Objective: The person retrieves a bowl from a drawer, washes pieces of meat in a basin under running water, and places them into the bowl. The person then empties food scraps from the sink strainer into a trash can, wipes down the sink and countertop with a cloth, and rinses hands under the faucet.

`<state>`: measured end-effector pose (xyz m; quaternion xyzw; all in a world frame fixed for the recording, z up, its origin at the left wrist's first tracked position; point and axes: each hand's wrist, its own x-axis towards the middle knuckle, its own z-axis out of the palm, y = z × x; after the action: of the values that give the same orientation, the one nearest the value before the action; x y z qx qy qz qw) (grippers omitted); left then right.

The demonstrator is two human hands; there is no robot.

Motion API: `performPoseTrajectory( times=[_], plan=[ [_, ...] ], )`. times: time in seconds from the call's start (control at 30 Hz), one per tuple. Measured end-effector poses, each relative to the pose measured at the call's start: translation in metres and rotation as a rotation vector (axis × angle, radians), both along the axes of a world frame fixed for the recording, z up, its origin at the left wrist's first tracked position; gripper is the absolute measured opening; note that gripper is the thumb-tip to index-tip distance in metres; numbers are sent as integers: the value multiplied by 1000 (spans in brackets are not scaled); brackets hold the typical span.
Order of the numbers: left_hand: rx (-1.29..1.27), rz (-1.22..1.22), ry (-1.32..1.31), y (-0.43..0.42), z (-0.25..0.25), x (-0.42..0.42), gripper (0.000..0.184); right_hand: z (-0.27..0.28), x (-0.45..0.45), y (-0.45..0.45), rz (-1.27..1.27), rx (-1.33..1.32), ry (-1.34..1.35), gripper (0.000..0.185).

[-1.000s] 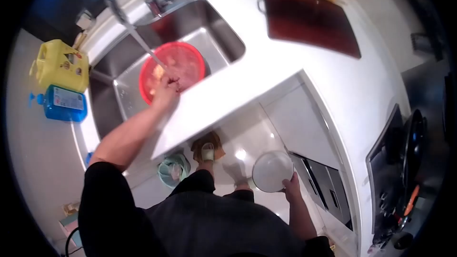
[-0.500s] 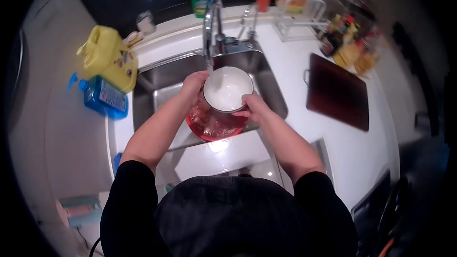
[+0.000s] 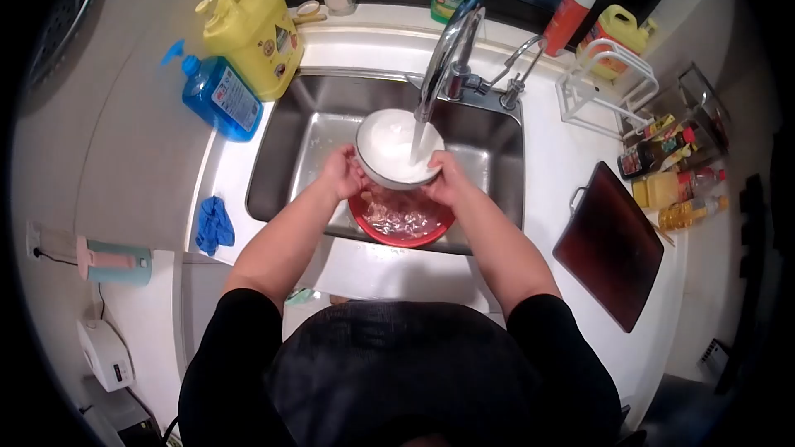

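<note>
Under the running faucet (image 3: pixel 447 58), a white bowl (image 3: pixel 389 153) is tilted and water streams into it. My right hand (image 3: pixel 447 180) grips the bowl's right rim, thumb on top. At the bowl's lower left is my left hand (image 3: pixel 342 172), fingers curled beside its side; whether they touch it is hard to tell. Below the bowl, a red basin (image 3: pixel 406 240) stands in the steel sink (image 3: pixel 286 149), with water and pieces of food in it, partly hidden by the bowl.
Left of the sink stand a blue soap bottle (image 3: pixel 224 99) and a yellow jug (image 3: pixel 257 37), with a blue cloth (image 3: pixel 214 225) nearer me. A dark cutting board (image 3: pixel 611 247), white rack (image 3: pixel 604 87) and several bottles (image 3: pixel 687 211) are on the right.
From hanging low at the right, the bowl has come up over the sink under the water. My left hand has left the red basin's contents and is now beside the bowl. The view has shifted.
</note>
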<state>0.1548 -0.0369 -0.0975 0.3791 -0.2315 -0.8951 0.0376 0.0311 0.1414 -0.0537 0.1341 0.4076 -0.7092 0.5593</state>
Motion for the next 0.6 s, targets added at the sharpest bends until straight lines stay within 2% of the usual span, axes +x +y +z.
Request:
performPoseTrajectory(
  times=[0.03,0.07,0.17,0.2,0.3,0.33,0.37,0.43,0.47,0.57,0.6],
  plan=[
    [44,-21,33,-1,-9,-4,35,8,-6,10,73,-52,-10,55],
    [83,-62,97,-1,-25,-9,39,10,-9,14,93,52,185,57],
    [182,-19,72,33,17,-25,40,16,-5,9,53,264,717,60],
    [241,13,115,38,7,-33,39,19,2,5,20,317,879,61],
    [196,-71,171,48,-66,-55,39,46,29,14,177,639,1649,62],
    [197,-195,240,44,-107,-63,39,53,37,19,191,676,1787,63],
    [101,-219,-105,65,-25,-54,39,58,43,25,212,721,1922,64],
    [164,-404,92,76,-10,-59,38,63,51,36,271,791,2001,65],
    [106,-396,101,83,-3,-62,37,61,51,42,299,809,2040,66],
    [127,-283,-35,84,-39,-71,34,67,50,61,279,891,2095,67],
    [-196,-353,-172,88,-20,-71,28,63,47,65,218,968,2101,70]
  ],
)
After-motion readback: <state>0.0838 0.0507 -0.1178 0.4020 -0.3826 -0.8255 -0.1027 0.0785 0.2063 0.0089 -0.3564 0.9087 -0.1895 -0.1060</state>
